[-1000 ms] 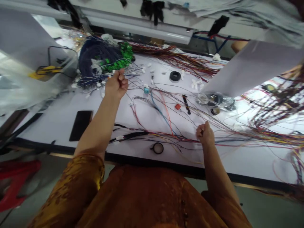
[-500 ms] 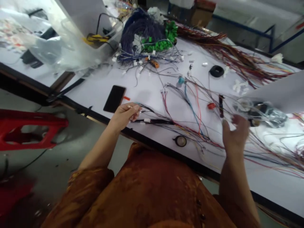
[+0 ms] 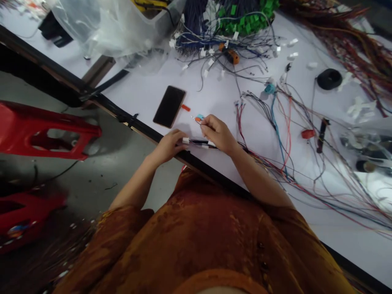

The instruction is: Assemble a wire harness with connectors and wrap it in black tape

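Left hand (image 3: 169, 147), half curled, has its fingertips at a white connector (image 3: 185, 140) by the table edge (image 3: 211, 170), grip unclear; right hand (image 3: 219, 134) pinches an orange piece (image 3: 198, 119) near the phone (image 3: 169, 106)

The phone (image 3: 169, 106) lies beyond the left hand (image 3: 170, 147).

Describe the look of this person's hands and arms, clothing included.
The left hand and right hand are ungloved, with nothing visibly worn at the wrists. The left sleeve and right sleeve are rust-brown with mustard tones, ending short of the wrists.
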`<state>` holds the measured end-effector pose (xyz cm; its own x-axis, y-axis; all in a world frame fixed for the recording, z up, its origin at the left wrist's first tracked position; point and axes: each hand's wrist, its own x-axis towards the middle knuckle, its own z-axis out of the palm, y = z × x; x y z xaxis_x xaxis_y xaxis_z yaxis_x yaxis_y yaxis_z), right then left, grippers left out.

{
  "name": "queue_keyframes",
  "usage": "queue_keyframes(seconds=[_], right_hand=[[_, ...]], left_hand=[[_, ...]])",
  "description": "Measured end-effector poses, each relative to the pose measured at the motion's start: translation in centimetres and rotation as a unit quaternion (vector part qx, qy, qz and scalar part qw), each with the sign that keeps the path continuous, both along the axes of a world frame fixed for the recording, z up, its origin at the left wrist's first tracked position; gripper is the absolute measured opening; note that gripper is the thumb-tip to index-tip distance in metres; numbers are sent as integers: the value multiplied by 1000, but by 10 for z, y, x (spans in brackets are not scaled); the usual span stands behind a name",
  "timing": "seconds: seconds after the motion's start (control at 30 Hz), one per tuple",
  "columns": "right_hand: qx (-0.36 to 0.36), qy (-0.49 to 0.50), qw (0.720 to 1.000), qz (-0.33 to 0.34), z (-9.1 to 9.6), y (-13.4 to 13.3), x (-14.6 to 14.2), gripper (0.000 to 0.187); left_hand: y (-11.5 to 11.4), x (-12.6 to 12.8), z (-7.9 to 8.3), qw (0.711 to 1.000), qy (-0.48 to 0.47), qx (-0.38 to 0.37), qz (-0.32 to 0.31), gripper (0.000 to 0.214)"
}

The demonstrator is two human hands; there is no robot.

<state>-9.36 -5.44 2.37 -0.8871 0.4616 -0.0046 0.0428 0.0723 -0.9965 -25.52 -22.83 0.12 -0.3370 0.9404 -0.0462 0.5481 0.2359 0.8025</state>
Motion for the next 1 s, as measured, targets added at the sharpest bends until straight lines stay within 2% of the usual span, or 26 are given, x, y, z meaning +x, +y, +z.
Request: queue_keyframes(seconds=[0.1, 0.2, 0.3, 0.37, 0.47, 0.53, 0.63, 0.87, 1.0], right_hand=[[-11, 3, 1000, 8, -10, -5, -9, 11], [-43, 4, 999, 17, -10, -7, -16, 5], [-25, 23, 999, 14, -4, -5, -19, 9], [8, 37, 999, -7, -2, -2, -17, 13], [26, 30, 999, -36, -1, 2, -11, 18], [19, 15, 999, -38, -2, 3, -6, 19], [14, -2, 999, -33, 0, 4, -1, 19], [97, 6, 995, -38, 12, 7, 1, 15], [83, -5, 997, -9, 14, 9, 2, 18]], left_hand=[[4, -1, -17, 999, 13, 48, -13, 15], [12, -1, -15, 994, -51, 98, 7, 22], [18, 0, -8, 976, -175, 122, 50, 26], [24, 3, -6, 942, -293, 139, 84, 28], [35, 11, -3, 873, -446, 157, 122, 29], [42, 16, -1, 838, -502, 163, 139, 30], [49, 21, 1, 809, -544, 170, 142, 31], [53, 23, 2, 794, -564, 159, 162, 20], [56, 25, 6, 804, -552, 145, 169, 21]])
